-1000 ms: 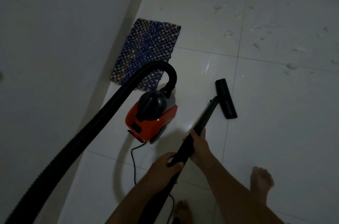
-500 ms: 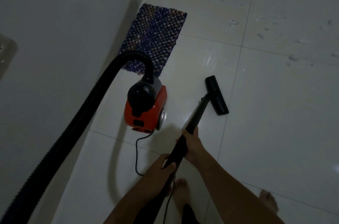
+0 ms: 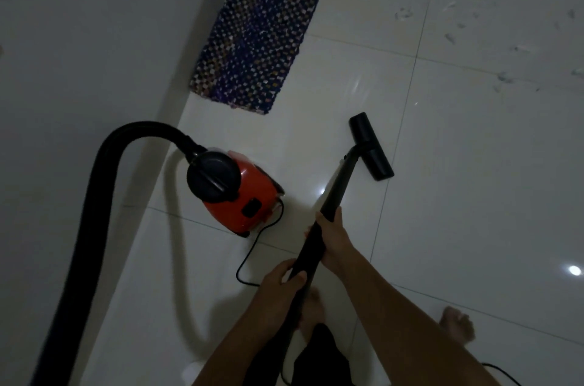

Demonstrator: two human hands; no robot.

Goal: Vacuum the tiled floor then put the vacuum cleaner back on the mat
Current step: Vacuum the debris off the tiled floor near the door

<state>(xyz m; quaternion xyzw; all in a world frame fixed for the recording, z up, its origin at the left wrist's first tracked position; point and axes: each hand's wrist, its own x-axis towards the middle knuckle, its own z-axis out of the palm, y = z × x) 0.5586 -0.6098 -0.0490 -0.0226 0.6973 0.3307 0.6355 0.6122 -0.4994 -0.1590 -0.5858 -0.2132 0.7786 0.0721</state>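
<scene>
Head view: we see the left hand [image 3: 281, 286] and right hand [image 3: 331, 238] wrapped around the black wand [image 3: 338, 186]. Its nozzle [image 3: 371, 146] lies on the tiled floor [image 3: 474, 196]; the red vacuum cleaner [image 3: 234, 192] sits at nine o'clock, the mat [image 3: 256, 47] at eleven.

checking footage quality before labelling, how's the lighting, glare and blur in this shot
Head view: dim overall, with colours muted. Bright glare spots sit on the glossy tiled floor, one just left of the wand and one at the far right. The hose is motion-blurred low on the left. The wall edge leans, hinting at wide-angle distortion. The mat and vacuum body stay fairly sharp.
</scene>
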